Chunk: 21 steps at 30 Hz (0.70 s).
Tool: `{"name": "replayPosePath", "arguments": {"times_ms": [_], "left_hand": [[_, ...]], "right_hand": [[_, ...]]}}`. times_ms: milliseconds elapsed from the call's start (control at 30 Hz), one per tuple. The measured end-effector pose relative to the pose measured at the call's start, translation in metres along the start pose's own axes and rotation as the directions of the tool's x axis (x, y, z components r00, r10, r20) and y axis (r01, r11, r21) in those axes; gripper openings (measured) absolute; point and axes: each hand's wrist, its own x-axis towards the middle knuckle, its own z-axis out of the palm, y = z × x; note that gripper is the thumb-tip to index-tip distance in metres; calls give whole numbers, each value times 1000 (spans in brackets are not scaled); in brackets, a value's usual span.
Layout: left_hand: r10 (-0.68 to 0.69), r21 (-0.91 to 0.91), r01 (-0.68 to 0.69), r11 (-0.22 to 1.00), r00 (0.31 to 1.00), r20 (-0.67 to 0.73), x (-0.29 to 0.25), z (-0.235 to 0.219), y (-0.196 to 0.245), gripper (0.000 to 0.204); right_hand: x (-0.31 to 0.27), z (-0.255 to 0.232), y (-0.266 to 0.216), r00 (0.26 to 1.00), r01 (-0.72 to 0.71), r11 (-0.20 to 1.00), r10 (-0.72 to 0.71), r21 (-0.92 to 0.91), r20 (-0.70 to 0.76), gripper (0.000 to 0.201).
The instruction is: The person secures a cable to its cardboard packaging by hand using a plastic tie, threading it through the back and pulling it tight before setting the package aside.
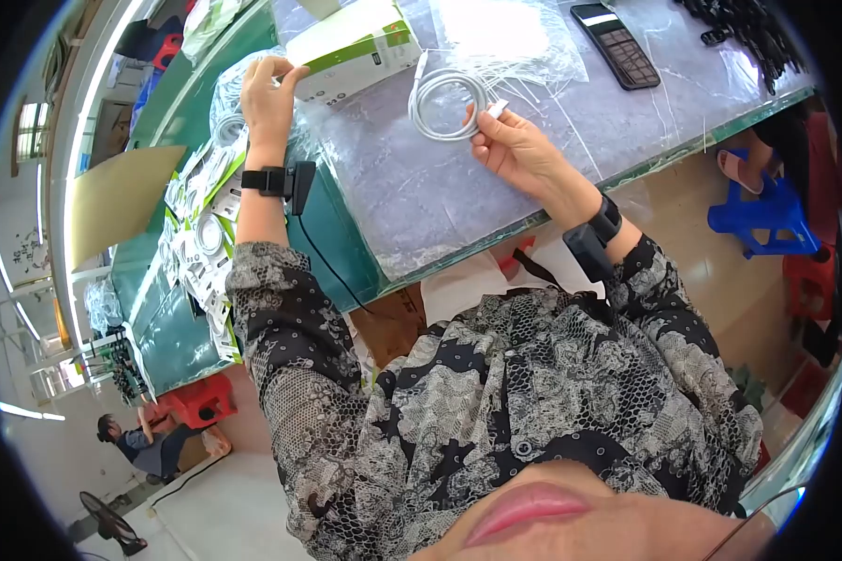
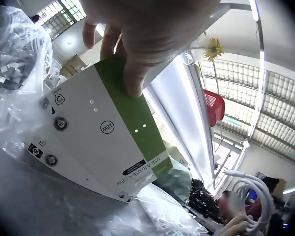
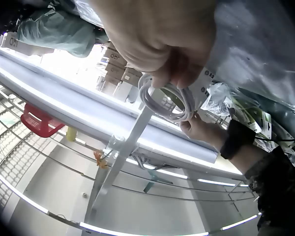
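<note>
My right hand (image 1: 519,150) pinches a coiled white cable (image 1: 419,105) near its connector, holding the loop over the grey tabletop (image 1: 421,201). The coil (image 3: 152,101) also hangs below that hand's fingers in the right wrist view. My left hand (image 1: 269,98) is at the left end of a white and green packaging card stack (image 1: 365,64). In the left wrist view, its thumb lies across the green band of the front card (image 2: 96,132), printed "USB A to USB C Cable", with fingers behind the top edge.
Left of the stack is a clear plastic bag (image 1: 229,93), above a pile of carded white cables (image 1: 201,229). Toward the back lie thin white strips (image 1: 533,79), a black phone (image 1: 617,51) and black cables (image 1: 744,42). A blue stool (image 1: 767,210) stands off the table's right edge.
</note>
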Motion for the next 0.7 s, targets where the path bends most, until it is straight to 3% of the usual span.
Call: {"name": "replayPosePath", "arguments": {"times_ms": [67, 100, 167, 333, 400, 433, 567, 667, 700], "left_hand": [[-11, -107, 10, 994, 1000, -6, -4, -2, 11, 23], [-109, -283, 119, 952, 993, 50, -8, -3, 18, 21], [-265, -578, 335, 744, 942, 205, -18, -3, 36, 17], [-275, -687, 475, 549, 880, 388, -48, -4, 79, 24], [-156, -886, 450, 111, 888, 432, -62, -12, 110, 32], [-92, -901, 414, -128, 900, 427, -68, -12, 125, 36], [-25, -926, 353, -130, 933, 359, -121, 32, 139, 44], [-253, -939, 344, 32, 911, 325, -138, 46, 155, 39], [-261, -937, 347, 24, 907, 329, -141, 49, 159, 39]], "right_hand": [[6, 3, 3, 1000, -16, 1000, 16, -3, -7, 16], [8, 5, 6, 999, -34, 999, 34, -4, -18, 16], [10, 12, 12, 998, -57, 998, 57, -7, -34, 15], [11, 30, 21, 997, -22, 999, 24, 39, -69, 13], [10, 34, 22, 998, 61, 988, -59, 145, -16, 13], [8, 37, 19, 998, 57, 988, -56, 142, -16, 13], [-4, 49, 12, 999, 47, 955, -51, 292, 7, 12], [-10, 49, 21, 998, 27, 997, -23, 68, -61, 13], [-12, 48, 23, 998, 19, 998, -15, 65, -68, 13]]}}
